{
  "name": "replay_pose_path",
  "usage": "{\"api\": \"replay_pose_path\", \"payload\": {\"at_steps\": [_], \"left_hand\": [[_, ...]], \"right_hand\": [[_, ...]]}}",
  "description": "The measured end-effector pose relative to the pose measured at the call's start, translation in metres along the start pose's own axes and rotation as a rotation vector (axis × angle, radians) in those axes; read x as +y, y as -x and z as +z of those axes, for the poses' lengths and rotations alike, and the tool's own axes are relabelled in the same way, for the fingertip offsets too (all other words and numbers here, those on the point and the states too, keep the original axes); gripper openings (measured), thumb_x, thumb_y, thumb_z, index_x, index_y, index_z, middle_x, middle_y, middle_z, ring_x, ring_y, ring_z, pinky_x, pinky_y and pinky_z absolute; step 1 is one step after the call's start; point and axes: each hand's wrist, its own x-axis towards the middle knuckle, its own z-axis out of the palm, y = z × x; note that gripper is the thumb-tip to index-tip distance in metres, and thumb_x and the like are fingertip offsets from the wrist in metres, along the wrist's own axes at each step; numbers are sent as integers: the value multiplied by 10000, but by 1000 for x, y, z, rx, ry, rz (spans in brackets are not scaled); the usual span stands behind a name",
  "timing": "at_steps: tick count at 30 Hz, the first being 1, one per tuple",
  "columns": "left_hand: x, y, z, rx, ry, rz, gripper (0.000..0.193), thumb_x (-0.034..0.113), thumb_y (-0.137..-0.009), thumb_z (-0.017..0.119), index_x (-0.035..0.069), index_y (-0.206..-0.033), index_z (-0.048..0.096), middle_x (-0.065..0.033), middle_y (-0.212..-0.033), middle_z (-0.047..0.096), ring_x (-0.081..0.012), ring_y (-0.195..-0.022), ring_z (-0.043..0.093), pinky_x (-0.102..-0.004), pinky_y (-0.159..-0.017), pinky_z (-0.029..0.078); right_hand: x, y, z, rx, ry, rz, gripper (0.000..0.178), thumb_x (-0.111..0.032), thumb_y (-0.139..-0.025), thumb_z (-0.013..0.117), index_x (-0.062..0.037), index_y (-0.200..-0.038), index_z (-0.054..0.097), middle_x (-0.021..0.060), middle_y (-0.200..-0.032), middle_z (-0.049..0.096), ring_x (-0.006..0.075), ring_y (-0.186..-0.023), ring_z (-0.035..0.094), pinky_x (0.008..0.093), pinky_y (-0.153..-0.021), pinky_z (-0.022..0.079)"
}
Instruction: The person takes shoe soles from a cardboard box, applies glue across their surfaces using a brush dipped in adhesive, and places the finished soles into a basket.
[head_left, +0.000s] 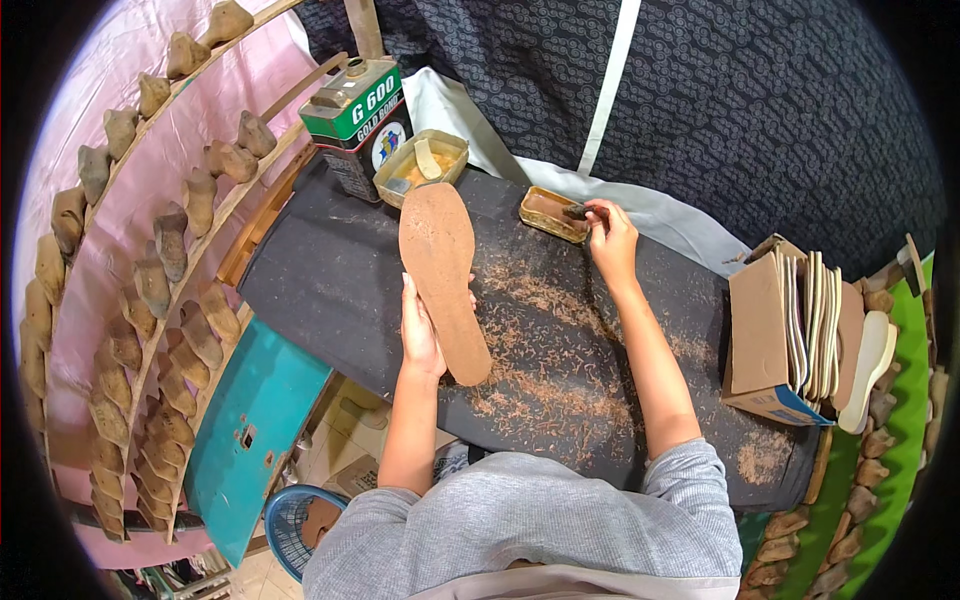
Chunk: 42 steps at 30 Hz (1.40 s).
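My left hand (420, 338) is closed around the edge of a brown shoe sole (438, 262), held up over the dark worktable. The sole's broad end points away from me, its narrow end toward me. To the right, my right hand (612, 245) pinches a small dark tool (579, 212) with a blackened tip, perhaps a brush. That tip is at the right part of a small shallow tray (536, 222) with brownish contents. Whether it touches them I cannot tell.
Brown shavings litter the dark table cover (330, 250). At the far left stand a green and black metal can (358, 125) and an open yellowish container (455, 155). A cardboard box (757, 330) of insoles is on the right. Wooden shoe lasts (172, 240) line racks at left.
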Motion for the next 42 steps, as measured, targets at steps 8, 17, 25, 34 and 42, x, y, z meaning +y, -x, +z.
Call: {"api": "replay_pose_path", "payload": {"at_steps": [8,17,25,34,42], "left_hand": [[3,-4,-1,17,-9,-3,584,512,-967,238,50,-1228,483,-121,-1003,622,-177,-756,603,-309,-680,517],[-2,-8,5,3,-6,-52,593,515,-964,230,57,-1243,483,-152,-995,616,-197,-748,609,-308,-665,525],[-8,-7,4,-96,-3,-80,603,518,-966,216,47,-1220,493,-137,-989,629,-181,-755,603,-314,-690,506],[-21,6,12,-218,-58,-155,588,517,-969,213,54,-1190,501,-93,-937,620,-175,-783,607,-309,-706,504],[-20,4,19,-122,-41,-125,579,514,-968,216,63,-1206,491,-86,-951,619,-170,-791,601,-312,-720,500]], "right_hand": [[11,0,6,-57,-36,80,120,22,-812,570,-7,-922,609,133,-834,643,224,-749,650,304,-692,497],[10,-3,-6,-63,-52,150,122,-2,-830,574,-26,-940,620,127,-855,654,196,-761,652,295,-696,497],[-79,2,-32,68,-439,-49,131,2,-863,571,12,-981,627,87,-986,633,135,-840,624,259,-727,510],[-151,16,-50,-19,-147,-513,286,42,-674,683,-43,-946,661,109,-964,661,254,-873,651,321,-739,535],[-160,30,-68,-234,-286,-549,249,14,-647,675,-31,-892,673,124,-884,664,249,-753,661,315,-672,539]]}}
